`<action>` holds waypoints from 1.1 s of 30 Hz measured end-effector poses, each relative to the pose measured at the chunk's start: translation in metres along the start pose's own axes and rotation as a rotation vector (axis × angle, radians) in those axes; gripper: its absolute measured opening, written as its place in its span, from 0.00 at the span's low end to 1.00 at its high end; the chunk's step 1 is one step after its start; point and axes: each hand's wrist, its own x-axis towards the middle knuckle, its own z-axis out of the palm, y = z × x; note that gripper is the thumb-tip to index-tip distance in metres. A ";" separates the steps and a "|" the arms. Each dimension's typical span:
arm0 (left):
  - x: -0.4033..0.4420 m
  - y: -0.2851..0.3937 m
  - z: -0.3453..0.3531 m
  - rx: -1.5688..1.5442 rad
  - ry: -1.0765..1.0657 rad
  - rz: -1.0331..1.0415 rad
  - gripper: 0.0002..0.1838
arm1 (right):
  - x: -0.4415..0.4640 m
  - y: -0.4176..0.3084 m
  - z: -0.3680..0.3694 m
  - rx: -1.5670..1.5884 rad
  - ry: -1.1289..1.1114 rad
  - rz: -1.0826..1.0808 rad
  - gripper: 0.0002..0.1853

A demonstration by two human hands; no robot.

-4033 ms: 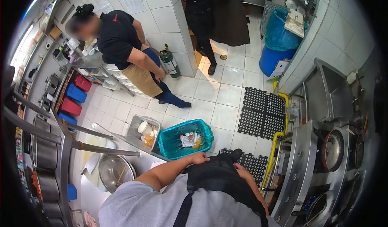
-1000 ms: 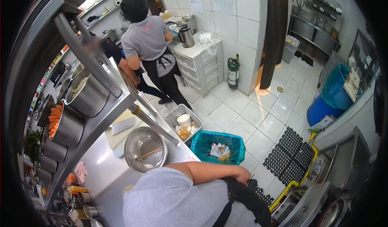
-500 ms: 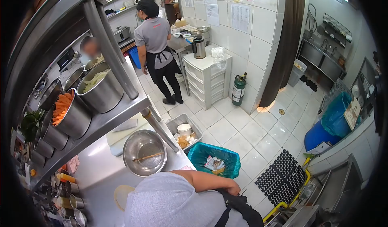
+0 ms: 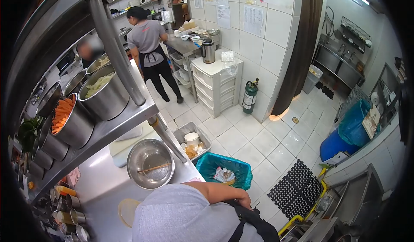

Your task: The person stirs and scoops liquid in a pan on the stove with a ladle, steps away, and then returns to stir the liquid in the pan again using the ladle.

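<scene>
My right hand [image 4: 244, 201] is at my waist, by the black apron [image 4: 254, 219]. The arm is bent, and its fingers are hidden from the camera, so what they hold or touch does not show. My left hand is out of view. Close by, on the steel counter [image 4: 97, 199], sits a round metal bowl [image 4: 148, 155] with a thin brown stick [image 4: 154, 168] lying in it. A pale yellowish round lid or ring [image 4: 127, 212] lies beside my grey-sleeved shoulder.
A teal-lined bin [image 4: 246, 173] and a grey tub [image 4: 207, 140] stand beyond the counter's edge. Metal pots with carrots [image 4: 63, 114] and pale cut vegetables [image 4: 100, 84] line the shelf. A person [image 4: 148, 43] stands by the far table. A black mat [image 4: 297, 190] lies on the floor.
The view has shifted slightly, moving most things a little left. The far person now leans toward the table with the head lowered. My right hand stays at my waist.
</scene>
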 end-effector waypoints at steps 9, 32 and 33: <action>0.026 0.016 -0.001 0.317 -0.022 -0.092 0.31 | -0.043 0.017 0.024 0.067 0.051 0.055 0.24; -0.059 0.045 -0.003 0.377 0.386 0.306 0.28 | -0.056 0.006 0.048 0.192 0.082 0.065 0.23; -0.059 0.046 -0.002 0.336 0.364 0.295 0.28 | -0.056 0.006 0.048 0.186 0.091 0.058 0.23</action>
